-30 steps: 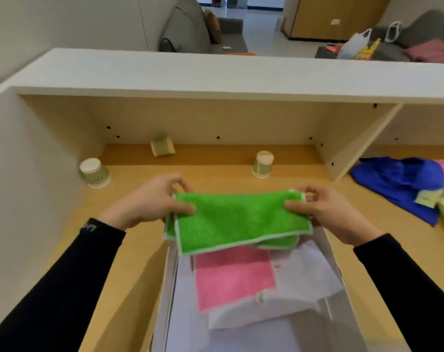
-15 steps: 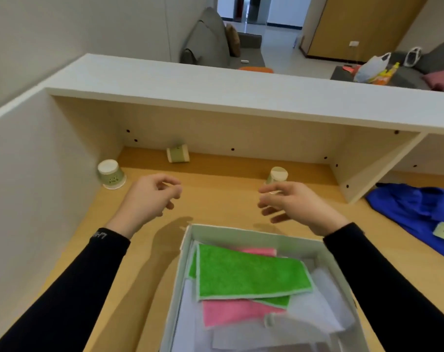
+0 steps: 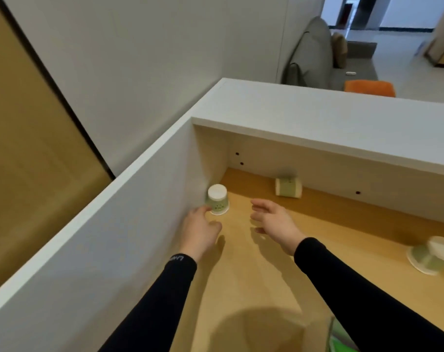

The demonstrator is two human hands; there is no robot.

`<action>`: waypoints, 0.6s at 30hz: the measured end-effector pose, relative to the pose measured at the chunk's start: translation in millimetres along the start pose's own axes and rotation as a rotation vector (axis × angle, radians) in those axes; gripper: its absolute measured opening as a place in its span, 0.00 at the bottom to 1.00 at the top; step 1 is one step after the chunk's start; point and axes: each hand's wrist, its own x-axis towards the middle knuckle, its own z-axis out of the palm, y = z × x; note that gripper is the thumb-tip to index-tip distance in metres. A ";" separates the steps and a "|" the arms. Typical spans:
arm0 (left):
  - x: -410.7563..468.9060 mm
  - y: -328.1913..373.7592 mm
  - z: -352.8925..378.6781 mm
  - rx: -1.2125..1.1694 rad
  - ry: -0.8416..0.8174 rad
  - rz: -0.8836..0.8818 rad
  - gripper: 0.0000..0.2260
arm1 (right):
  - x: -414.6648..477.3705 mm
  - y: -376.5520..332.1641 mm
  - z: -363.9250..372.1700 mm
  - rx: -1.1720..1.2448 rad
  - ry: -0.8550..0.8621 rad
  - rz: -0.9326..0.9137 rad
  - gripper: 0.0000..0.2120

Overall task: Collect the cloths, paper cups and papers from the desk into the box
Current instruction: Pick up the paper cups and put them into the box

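Reaching toward the far left corner of the counter (image 3: pixel 261 280), your left hand (image 3: pixel 199 231) sits low beside the white side panel (image 3: pixel 129 224), its fingertips touching or just short of the lower edge of the upside-down paper cup (image 3: pixel 217 199); motion blur prevents a firmer reading. The left grip is loosely spread, with the thumb set apart from the fingers and nothing enclosed in it. The cup stands on its rim, base upward, right against the side panel in the corner.

Your right hand (image 3: pixel 274 223) hovers just right of that cup, apart from it, palm turned inward and fingers extended. Its grip is wide and holds nothing. Both forearms are covered by black sleeves (image 3: pixel 165 301).

A second paper cup (image 3: pixel 288 188) lies on its side farther back, against the rear panel under the white shelf (image 3: pixel 330 123), well apart from both hands. A third paper cup (image 3: pixel 430 256) is upside down and tilted near the right edge of the view; it is blurred.

At the bottom right edge, a sliver of the box (image 3: pixel 330 331) wall is visible next to your right sleeve, with a patch of green cloth (image 3: pixel 341 345) just inside it. The rest of the box falls outside the view. A rounded shadow lies on the counter between your forearms.
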 end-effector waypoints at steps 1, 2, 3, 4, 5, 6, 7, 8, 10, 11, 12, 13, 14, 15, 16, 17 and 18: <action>10.0 1.4 0.2 0.029 0.015 0.023 0.23 | 10.0 -0.3 8.3 -0.005 -0.022 0.014 0.21; 19.2 3.7 0.8 0.041 0.020 0.042 0.24 | 18.5 -0.4 15.6 -0.001 -0.044 0.030 0.23; 27.6 6.6 2.0 0.049 0.016 0.056 0.24 | 25.5 -0.3 21.5 0.017 -0.060 0.045 0.24; 35.9 10.2 4.4 0.068 0.008 0.069 0.25 | 30.8 -0.1 25.6 0.048 -0.068 0.060 0.26; 44.2 14.4 7.3 0.103 -0.001 0.084 0.24 | 35.1 0.0 28.6 0.082 -0.071 0.072 0.27; 52.1 18.9 10.8 0.151 -0.009 0.094 0.24 | 38.4 -0.1 30.4 0.106 -0.075 0.083 0.28; 58.9 23.0 14.4 0.205 -0.024 0.093 0.25 | 40.9 -0.3 31.2 0.119 -0.080 0.093 0.29; 64.0 26.2 17.7 0.261 -0.049 0.084 0.26 | 43.0 -0.4 30.9 0.131 -0.084 0.103 0.29; 67.1 29.6 24.9 0.353 -0.096 0.074 0.26 | 46.2 -0.5 28.2 0.168 -0.080 0.123 0.27; 64.6 29.6 28.6 0.376 -0.091 0.087 0.25 | 47.2 0.1 26.6 0.190 -0.078 0.136 0.26; 60.7 27.9 32.0 0.376 -0.053 0.112 0.24 | 47.1 1.2 25.5 0.205 -0.080 0.149 0.25; 56.1 25.4 34.5 0.364 0.004 0.144 0.22 | 46.2 2.7 25.0 0.209 -0.084 0.161 0.25; 51.7 22.9 36.2 0.354 0.060 0.173 0.20 | 44.6 5.1 24.9 0.209 -0.088 0.173 0.24; 48.0 20.3 37.3 0.348 0.102 0.189 0.18 | 42.5 7.8 24.6 0.209 -0.090 0.187 0.23; 45.2 17.6 37.8 0.336 0.129 0.190 0.16 | 40.1 10.2 24.0 0.209 -0.089 0.204 0.22; 43.0 15.2 37.7 0.317 0.139 0.188 0.16 | 38.2 12.2 22.9 0.208 -0.085 0.219 0.22; 41.7 13.9 37.7 0.298 0.136 0.193 0.16 | 37.1 14.0 21.1 0.206 -0.080 0.228 0.22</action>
